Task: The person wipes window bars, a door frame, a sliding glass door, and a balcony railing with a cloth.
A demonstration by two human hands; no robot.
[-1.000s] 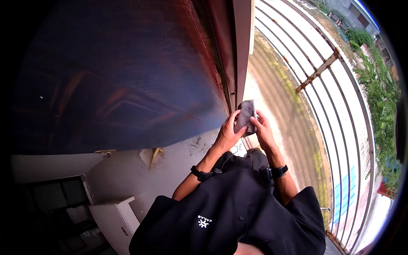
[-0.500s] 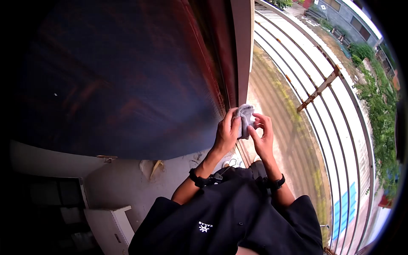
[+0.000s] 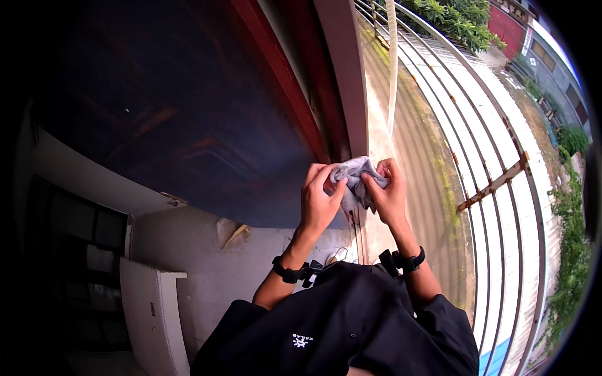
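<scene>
A crumpled grey cloth (image 3: pixel 355 178) is stretched between my two hands in the middle of the head view. My left hand (image 3: pixel 320 194) grips its left side, thumb pressed on the front. On the right side, my right hand (image 3: pixel 390 191) pinches the cloth between thumb and fingers. Just beyond the hands rises the pale edge of a door frame (image 3: pixel 342 69). A dark door (image 3: pixel 219 144) with a red edge stands open to the left of my left hand.
Rusty metal railings (image 3: pixel 495 182) run along the right, past a sunlit strip of ground (image 3: pixel 433 207). A white cabinet (image 3: pixel 150 313) stands at lower left. A crumpled yellowish scrap (image 3: pixel 236 235) lies on the floor (image 3: pixel 207 269). A pale hose (image 3: pixel 392 62) hangs at the top.
The cloth has been spread wider and my hands have moved slightly apart. My right fingers have closed onto it. The view has shifted, so the railings and door appear displaced.
</scene>
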